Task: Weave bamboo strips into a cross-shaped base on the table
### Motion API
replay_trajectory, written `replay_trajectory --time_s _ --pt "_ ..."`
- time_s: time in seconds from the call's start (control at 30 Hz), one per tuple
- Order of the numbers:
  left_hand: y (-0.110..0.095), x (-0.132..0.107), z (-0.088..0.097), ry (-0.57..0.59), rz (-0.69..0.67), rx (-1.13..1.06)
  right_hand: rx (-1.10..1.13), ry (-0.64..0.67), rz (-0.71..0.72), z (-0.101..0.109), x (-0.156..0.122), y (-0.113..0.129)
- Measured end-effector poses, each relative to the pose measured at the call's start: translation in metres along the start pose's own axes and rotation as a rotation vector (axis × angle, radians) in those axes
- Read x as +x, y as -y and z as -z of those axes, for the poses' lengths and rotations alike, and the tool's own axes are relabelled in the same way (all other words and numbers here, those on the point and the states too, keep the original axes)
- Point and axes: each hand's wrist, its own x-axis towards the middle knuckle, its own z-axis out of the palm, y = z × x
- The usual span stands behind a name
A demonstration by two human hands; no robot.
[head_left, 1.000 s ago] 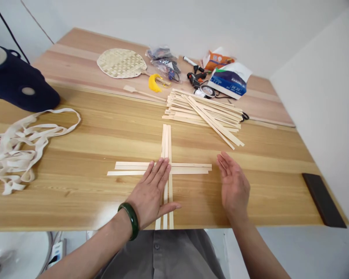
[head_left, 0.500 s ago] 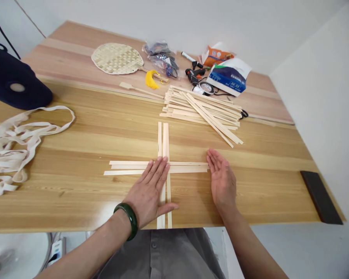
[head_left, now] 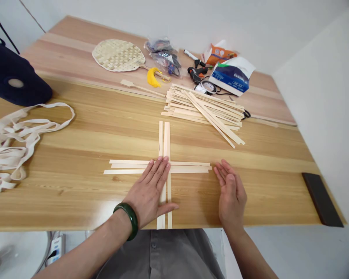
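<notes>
My left hand [head_left: 151, 184], with a dark green bangle [head_left: 128, 221] on its wrist, lies flat over the crossing of thin pale wooden strips, hiding how they overlap there. Three horizontal strips [head_left: 189, 167] stick out to both sides of it. The upright strips [head_left: 166, 139] run from above the fingers down to the table's front edge. My right hand [head_left: 231, 193] hovers just past the right ends of the horizontal strips, apart from them. Its fingers are loosely curved and spread, with nothing in them.
A pile of loose strips [head_left: 203, 110] lies beyond the crossing. Farther back are a woven fan [head_left: 118, 56], a yellow tassel [head_left: 153, 78], a glue gun [head_left: 196, 73] and a tissue box [head_left: 229, 79]. White ribbon [head_left: 11, 143] is heaped at left; a black slab [head_left: 322, 199] lies at right.
My right hand has drawn away to the right from the ends of the horizontal strips. My left hand has stayed pressed on the crossing.
</notes>
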Motion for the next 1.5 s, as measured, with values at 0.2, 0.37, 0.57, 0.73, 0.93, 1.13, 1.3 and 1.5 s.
replay_trajectory --time_s 0.2,0.37,0.57,0.73,0.93,1.13,1.3,1.5 --pt "0.000 0.000 0.001 0.000 -0.011 0.041 0.005 0.031 -0.007 -0.006 -0.009 -0.001" --pt "0.000 0.000 0.001 -0.006 -0.007 0.028 -0.012 0.037 0.006 -0.007 -0.007 -0.002" --pt "0.000 0.000 0.001 -0.003 -0.001 0.015 -0.032 0.014 0.019 -0.006 -0.008 0.002" --pt "-0.001 0.000 0.001 0.024 0.008 0.026 -0.506 0.247 0.377 0.004 0.005 0.003" --pt "-0.003 0.000 0.003 0.083 0.025 0.031 -0.839 0.623 0.729 -0.010 0.005 -0.001" --pt "-0.004 0.002 0.005 0.126 0.026 0.064 -0.816 0.748 0.847 -0.035 0.008 0.004" --pt "-0.003 0.001 0.004 0.080 0.017 0.081 -0.746 0.724 0.903 -0.053 0.030 0.006" --pt "-0.004 0.001 0.004 0.099 0.028 0.069 -0.591 0.682 0.949 -0.052 0.037 0.003"
